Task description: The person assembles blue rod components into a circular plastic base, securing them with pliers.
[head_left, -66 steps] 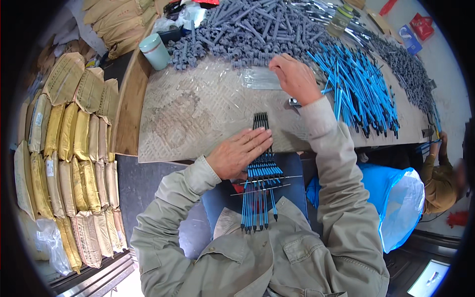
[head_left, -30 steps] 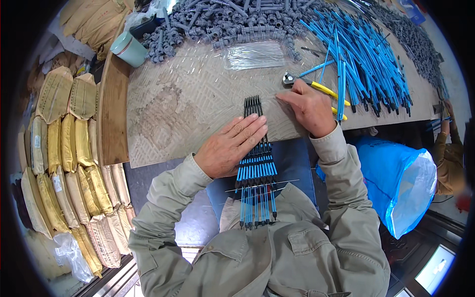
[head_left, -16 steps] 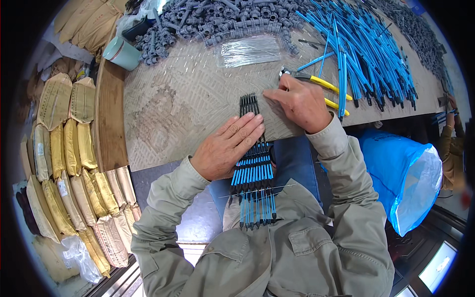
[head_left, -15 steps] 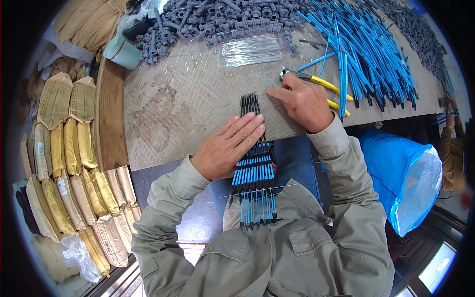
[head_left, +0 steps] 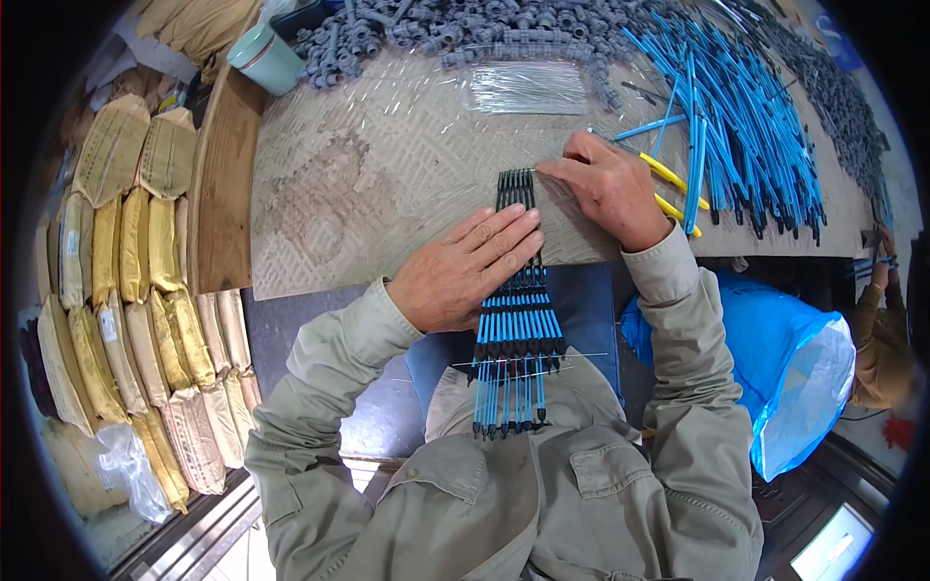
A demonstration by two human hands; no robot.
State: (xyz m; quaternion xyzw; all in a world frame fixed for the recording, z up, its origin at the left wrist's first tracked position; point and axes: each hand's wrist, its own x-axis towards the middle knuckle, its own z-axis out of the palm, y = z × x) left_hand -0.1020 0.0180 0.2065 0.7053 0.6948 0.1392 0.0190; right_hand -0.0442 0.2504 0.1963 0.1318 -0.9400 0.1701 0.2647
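Observation:
A row of blue rods with black joints (head_left: 520,320) runs from the table edge down over my lap, with thin metal wires crossing it near its lower part. Flat over its upper part lies my left hand (head_left: 455,271), fingers stretched out and pressing the rods down on the table. My right hand (head_left: 612,192) is closed in a pinch at the right side of the black rod tips (head_left: 515,180). Between its thumb and index finger a thin metal wire shows faintly, level with those tips. Pliers with yellow handles (head_left: 666,174) lie just behind my right hand.
Clear-wrapped metal wires (head_left: 528,89) lie at the back of the table (head_left: 320,223). Behind them is a heap of grey fittings (head_left: 484,29); blue rods (head_left: 751,136) pile up at right. A blue bag (head_left: 775,358) stands below right, packed sacks (head_left: 145,310) at left.
The view has shifted slightly. My right hand has come closer to the black rod tips, its fingertips now beside them. My left hand stays flat on the rods.

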